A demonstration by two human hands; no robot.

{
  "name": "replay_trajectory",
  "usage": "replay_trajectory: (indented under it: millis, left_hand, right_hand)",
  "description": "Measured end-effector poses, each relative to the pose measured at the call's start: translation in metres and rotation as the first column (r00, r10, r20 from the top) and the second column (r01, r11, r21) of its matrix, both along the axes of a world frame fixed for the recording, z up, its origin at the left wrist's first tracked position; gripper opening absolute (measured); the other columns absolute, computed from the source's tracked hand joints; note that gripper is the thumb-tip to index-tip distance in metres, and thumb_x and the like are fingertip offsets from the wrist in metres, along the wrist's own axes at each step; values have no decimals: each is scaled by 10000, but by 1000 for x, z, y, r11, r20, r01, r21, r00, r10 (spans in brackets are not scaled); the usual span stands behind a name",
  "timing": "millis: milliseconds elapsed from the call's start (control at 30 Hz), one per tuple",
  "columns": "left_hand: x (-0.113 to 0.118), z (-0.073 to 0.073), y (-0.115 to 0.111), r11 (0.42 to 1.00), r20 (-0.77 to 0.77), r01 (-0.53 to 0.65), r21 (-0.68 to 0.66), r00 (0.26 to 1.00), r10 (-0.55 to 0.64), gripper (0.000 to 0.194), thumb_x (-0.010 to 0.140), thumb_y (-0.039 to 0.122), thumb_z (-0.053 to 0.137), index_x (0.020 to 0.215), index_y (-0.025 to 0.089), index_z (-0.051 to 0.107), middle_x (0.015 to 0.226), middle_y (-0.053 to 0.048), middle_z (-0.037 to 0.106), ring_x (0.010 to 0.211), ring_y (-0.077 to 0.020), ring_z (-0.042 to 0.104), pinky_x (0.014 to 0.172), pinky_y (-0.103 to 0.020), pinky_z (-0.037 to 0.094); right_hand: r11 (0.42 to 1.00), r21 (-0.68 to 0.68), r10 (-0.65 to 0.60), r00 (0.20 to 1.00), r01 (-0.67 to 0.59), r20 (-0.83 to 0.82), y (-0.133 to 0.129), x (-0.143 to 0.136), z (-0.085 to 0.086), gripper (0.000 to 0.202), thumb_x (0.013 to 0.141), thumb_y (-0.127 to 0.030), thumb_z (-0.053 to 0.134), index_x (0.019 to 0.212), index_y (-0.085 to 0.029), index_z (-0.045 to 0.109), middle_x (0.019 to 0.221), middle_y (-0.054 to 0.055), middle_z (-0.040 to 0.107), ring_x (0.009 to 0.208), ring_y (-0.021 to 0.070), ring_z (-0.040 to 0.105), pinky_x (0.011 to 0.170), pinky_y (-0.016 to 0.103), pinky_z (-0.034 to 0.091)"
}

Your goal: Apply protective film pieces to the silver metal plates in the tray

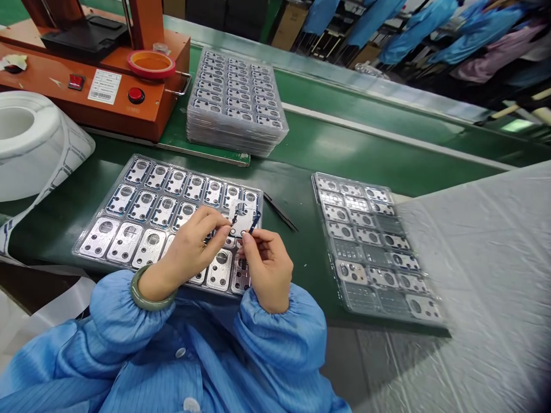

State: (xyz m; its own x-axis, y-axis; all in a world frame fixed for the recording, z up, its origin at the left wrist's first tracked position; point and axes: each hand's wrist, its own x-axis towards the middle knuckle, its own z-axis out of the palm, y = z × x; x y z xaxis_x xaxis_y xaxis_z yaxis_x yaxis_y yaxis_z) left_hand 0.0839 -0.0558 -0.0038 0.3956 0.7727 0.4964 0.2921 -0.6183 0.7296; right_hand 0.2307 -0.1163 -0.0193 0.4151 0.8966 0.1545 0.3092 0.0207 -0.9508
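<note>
two hands show, one left hand (189, 244) and one right hand (270, 269), with one blue-edged piece (255, 222) at their fingertips. one near tray (101, 214) carries three rows of metal plates (138, 170), seven in the far row. one right tray (375, 254) has three columns. count one far stack of trays (228, 137), one pair of tweezers (279, 211), one bracelet (142, 295), one orange machine (148, 117), one white roll (43, 149) at left, two coat buttons (181, 353).
</note>
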Motion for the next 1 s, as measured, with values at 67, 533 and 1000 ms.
replay_trajectory:
  millis: [67,533,1000]
  left_hand:
    - [0,-1,0,998,24,3,57,1000,-4,119,906,167,491,994,174,571,903,-53,586,867,-148,562,776,-295,495]
    - [7,-1,-5,771,366,215,-599,930,25,428,864,305,580,1255,138,528,891,-57,651,792,-142,658,774,-286,548]
    - [8,4,-2,707,404,216,-673,908,107,205,809,339,631,886,151,603,686,3,642,598,-109,641,610,-235,560]
  right_hand:
    - [998,66,-22,1000,21,0,1,-2,-1,133,851,-320,611,900,-198,591,720,-18,623,561,118,607,572,265,534]
    - [979,194,-82,991,61,105,6,-3,-10,71,845,-239,623,903,-208,596,766,-3,642,618,131,632,588,276,542]
    - [976,207,25,983,-63,180,5,-3,-2,26,836,-196,605,860,-206,609,750,-9,648,591,122,623,568,258,539]
